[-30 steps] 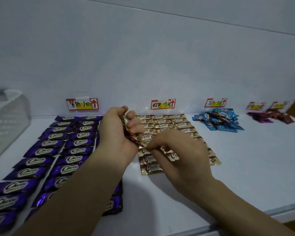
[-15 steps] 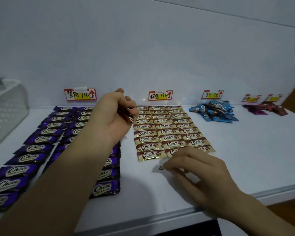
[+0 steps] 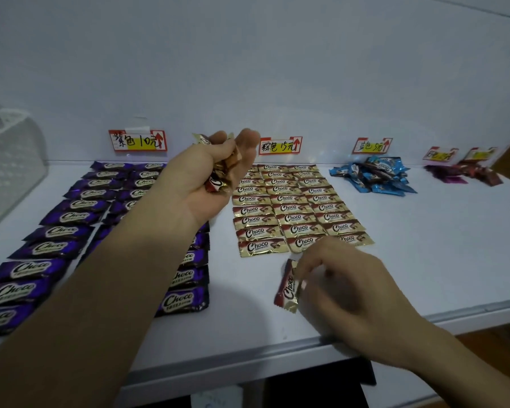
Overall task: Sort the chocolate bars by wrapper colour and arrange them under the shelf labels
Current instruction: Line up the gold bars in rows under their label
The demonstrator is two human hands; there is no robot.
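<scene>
A white shelf (image 3: 424, 260) runs across the view, seen from above. At its middle lies a grid (image 3: 295, 207) of gold bars, three columns in neat rows. Left of the grid, purple bars (image 3: 80, 207) lie in long columns that reach the shelf's front. Far left of the grid stands a white mesh basket (image 3: 9, 172). Right of the grid is a loose blue pile (image 3: 374, 178), and further right a dark pile (image 3: 465, 175). The left hand (image 3: 209, 175) is raised over the grid's left edge, fingers curled round a bunch (image 3: 218, 178) of gold bars. The right hand (image 3: 351, 287) is just in front of the grid, fingertips pinching one gold bar (image 3: 287, 287), turned lengthwise. Small labels (image 3: 280, 145) are stuck on the wall behind the grid and the other groups.
</scene>
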